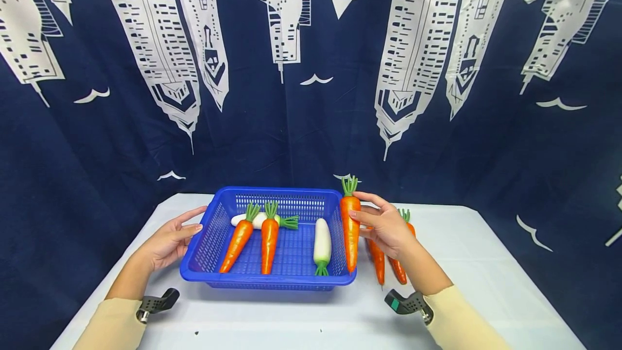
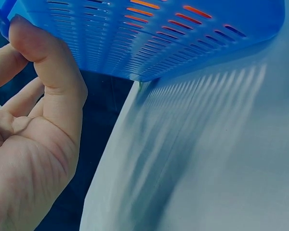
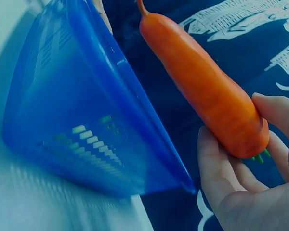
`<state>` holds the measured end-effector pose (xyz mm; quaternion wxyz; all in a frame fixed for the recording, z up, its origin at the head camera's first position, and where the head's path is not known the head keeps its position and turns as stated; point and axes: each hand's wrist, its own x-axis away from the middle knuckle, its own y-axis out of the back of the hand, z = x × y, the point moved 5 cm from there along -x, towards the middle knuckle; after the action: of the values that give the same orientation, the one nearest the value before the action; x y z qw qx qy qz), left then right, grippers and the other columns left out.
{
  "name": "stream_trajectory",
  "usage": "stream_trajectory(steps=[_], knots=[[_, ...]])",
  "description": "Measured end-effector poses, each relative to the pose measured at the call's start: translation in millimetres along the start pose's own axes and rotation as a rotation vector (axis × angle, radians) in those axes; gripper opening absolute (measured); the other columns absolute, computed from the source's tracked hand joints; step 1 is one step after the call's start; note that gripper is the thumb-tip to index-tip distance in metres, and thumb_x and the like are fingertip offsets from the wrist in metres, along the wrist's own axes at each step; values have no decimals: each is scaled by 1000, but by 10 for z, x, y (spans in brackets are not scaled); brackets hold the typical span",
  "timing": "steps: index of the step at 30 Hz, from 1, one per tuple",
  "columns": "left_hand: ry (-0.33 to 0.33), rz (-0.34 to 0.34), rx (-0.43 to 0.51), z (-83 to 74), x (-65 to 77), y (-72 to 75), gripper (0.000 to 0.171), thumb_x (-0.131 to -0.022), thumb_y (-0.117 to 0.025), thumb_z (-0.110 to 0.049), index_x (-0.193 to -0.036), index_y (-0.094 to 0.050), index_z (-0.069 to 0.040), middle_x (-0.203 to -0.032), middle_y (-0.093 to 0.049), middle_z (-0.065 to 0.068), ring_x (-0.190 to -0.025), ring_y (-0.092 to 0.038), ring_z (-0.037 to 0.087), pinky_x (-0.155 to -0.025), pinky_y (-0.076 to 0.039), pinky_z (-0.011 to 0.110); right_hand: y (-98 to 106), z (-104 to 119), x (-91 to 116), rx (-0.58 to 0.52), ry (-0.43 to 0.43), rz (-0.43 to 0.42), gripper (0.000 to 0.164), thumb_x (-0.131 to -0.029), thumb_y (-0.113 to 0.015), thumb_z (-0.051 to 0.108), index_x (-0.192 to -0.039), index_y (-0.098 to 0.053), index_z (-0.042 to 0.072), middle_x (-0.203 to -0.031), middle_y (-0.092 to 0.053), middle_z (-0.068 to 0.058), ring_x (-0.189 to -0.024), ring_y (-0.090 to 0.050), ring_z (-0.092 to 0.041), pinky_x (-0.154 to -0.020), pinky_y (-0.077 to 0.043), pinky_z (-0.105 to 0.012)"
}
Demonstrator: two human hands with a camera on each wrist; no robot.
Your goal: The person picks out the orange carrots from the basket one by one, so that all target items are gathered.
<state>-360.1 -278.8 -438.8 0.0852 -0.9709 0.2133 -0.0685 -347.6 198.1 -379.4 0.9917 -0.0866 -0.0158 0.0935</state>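
Observation:
My right hand (image 1: pixel 386 226) holds an orange carrot (image 1: pixel 350 226) near its leafy end, thumb on one side and fingers on the other. The carrot hangs over the right rim of a blue plastic basket (image 1: pixel 272 280), green top toward the back; the right wrist view shows it above the rim level. With thumb and fingers at the left rim, my left hand (image 1: pixel 167 242) grips the basket. Inside the basket lie two carrots, a left one (image 1: pixel 238 244) and a middle one (image 1: pixel 269 244), a white radish (image 1: pixel 322 242) on the right and another radish (image 1: pixel 257 221) behind the carrots.
Two more carrots, one (image 1: pixel 377 261) partly behind my right hand and another (image 1: pixel 399 270), lie on the white table (image 1: pixel 233 323) right of the basket. A dark blue cloth (image 1: pixel 291 128) with white building prints hangs behind the table.

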Motion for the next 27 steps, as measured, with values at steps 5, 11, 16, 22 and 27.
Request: stream_trajectory(steps=[5,11,16,22,27], knots=[[-6,8,3,-8,18,-10,67,-109,-47,-11,-165,-11,-14,-110,-74,-2,-91,-76,14,-84,-64,32,190,3,60,45,-8,-18,57,-94,-73,10,-147,-53,15,-114,-72,1,-104,-71,-20,-90,-62,-35],[-18,8,0,-17,26,-23,67,-109,-48,-10,-164,-11,-12,-111,-74,-1,-91,-76,14,-84,-64,33,413,-6,128,100,-24,-53,58,-95,-74,12,-148,-54,19,-124,-66,-1,-109,-67,-20,-90,-62,-30],[-26,19,2,-16,20,-32,64,-108,-48,-10,-163,-15,-14,-110,-74,0,-91,-76,14,-84,-64,33,604,2,180,132,-35,-66,56,-95,-74,17,-148,-54,21,-126,-64,2,-112,-66,-19,-95,-61,-35],[-18,11,3,-19,13,-33,65,-109,-48,-10,-164,-14,-13,-111,-74,-1,-90,-76,14,-84,-64,31,788,13,222,138,-24,-69,57,-97,-72,17,-150,-51,18,-118,-69,7,-108,-69,-15,-94,-62,-37],[-13,9,-2,-21,15,-37,66,-109,-48,-11,-164,-13,-13,-111,-74,-1,-91,-76,14,-84,-64,32,948,-2,252,193,-29,-75,59,-98,-71,20,-151,-48,17,-116,-69,10,-107,-69,-12,-94,-61,-36]])
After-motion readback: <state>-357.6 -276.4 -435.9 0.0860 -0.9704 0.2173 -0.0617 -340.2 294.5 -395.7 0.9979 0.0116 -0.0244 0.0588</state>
